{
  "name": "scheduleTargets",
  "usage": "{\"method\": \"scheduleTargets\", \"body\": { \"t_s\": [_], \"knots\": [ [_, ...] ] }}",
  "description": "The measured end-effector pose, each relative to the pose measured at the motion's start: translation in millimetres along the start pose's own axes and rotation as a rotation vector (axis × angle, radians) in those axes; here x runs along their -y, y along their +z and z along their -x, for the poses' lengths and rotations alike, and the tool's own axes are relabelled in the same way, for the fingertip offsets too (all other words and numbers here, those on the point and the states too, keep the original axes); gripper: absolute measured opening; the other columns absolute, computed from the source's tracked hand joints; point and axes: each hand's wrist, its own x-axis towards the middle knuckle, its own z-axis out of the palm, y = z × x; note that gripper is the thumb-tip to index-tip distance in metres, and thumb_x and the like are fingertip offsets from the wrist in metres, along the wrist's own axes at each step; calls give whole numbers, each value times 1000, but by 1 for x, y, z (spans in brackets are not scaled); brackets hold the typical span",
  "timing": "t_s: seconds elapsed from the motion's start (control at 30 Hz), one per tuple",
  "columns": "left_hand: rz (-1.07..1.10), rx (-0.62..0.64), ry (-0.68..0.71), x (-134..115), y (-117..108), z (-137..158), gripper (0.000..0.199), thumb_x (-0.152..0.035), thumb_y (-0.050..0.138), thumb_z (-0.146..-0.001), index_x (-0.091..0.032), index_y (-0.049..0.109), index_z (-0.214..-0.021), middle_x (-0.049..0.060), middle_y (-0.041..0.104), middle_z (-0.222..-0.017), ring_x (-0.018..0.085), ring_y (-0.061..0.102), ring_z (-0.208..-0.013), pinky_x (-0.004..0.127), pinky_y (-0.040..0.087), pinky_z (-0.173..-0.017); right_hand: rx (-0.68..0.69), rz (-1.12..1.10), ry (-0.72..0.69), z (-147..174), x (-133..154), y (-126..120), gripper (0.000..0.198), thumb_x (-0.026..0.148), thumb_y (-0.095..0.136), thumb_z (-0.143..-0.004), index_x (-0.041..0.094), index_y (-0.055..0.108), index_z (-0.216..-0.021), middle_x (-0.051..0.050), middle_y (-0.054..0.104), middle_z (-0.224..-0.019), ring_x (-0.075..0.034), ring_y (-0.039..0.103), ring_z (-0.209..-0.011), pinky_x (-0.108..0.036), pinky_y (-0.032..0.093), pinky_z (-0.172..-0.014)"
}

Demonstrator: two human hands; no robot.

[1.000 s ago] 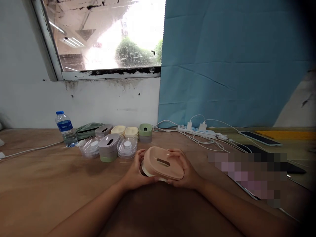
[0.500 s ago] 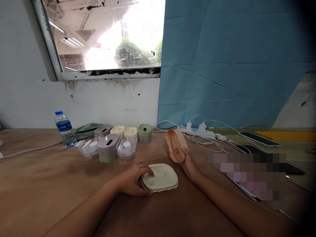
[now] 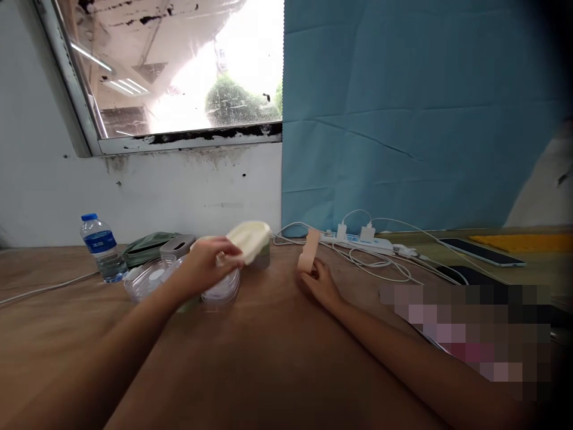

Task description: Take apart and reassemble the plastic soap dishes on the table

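My left grip [image 3: 208, 263] pinches cream lid [image 3: 251, 239] near desk's [image 3: 268, 352] back edge, right grip [image 3: 326, 288] peach cover [image 3: 308, 254]; apparently placing, gentle lowering needed.

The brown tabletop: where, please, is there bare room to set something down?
The brown tabletop is bare between the forearms, and between the left forearm and the white cable at left. It's crowded around the clear containers by the left hand, and the power strip beyond the right hand.

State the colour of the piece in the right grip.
The piece is peach, clearest in the head view.
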Motion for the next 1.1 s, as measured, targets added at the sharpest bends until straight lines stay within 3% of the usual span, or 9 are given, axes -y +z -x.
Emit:
{"method": "scheduleTargets", "body": {
  "t_s": [0.1, 0.23, 0.37, 0.63, 0.7, 0.87, 1.1],
  "knots": [
    [-142, -65, -90, 40, 7, -46, 24, -35, 54, -72, -14, 65, -79, 5, 64, -81, 14, 57, -70, 23, 42, -64, -30, 58, -5, -14, -7, 10, 44, 29, 58, -59, 19, 52, -102, -11, 33, -122, -30, 42, -110, -49, 41, -88],
    [-234, 87, -277, 86, 35, -90, 24, -33, 56, -69, -14, 68, -79, 7, 67, -79, 16, 59, -72, 23, 42, -63, -13, 93, -45, -16, -9, 15, 43, 30, 62, -59, 20, 55, -100, -12, 27, -128, -30, 42, -111, -45, 47, -82],
    [-248, 161, -329, 108, 55, -108, 21, -29, 59, -65, -15, 69, -76, 8, 68, -78, 17, 60, -73, 23, 41, -62, 32, 124, -93, -14, -2, 12, 42, 34, 60, -64, 20, 55, -103, -11, 28, -128, -29, 39, -115, -40, 49, -79],
    [-258, 276, -375, 117, 74, -106, 20, -28, 59, -63, -14, 69, -74, 7, 68, -74, 16, 60, -68, 22, 39, -56, 205, 357, -400, -68, 41, 12, 44, 35, 59, -68, 20, 55, -109, -10, 45, -119, -25, 50, -103, -35, 47, -81],
    [-258, 297, -364, 116, 78, -103, 17, -26, 59, -62, -15, 69, -71, 7, 68, -71, 16, 59, -66, 21, 38, -55, 269, 528, -420, -86, 54, 20, 43, 33, 57, -69, 18, 56, -109, -11, 49, -115, -25, 51, -103, -36, 43, -86],
    [-264, 318, -334, 115, 86, -100, 14, -24, 59, -62, -14, 68, -68, 6, 67, -69, 15, 58, -64, 22, 37, -57, 484, 650, -466, -115, 72, 53, 44, 27, 61, -61, 16, 62, -104, -9, 55, -108, -23, 54, -95, -29, 43, -82],
    [-261, 331, -309, 115, 90, -97, 15, -23, 60, -62, -14, 68, -71, 6, 66, -71, 15, 58, -65, 21, 37, -57, 639, 826, -440, -124, 71, 83, 35, 31, 64, -59, 17, 67, -90, -8, 62, -93, -23, 56, -83, -25, 40, -70]
  ]
}}
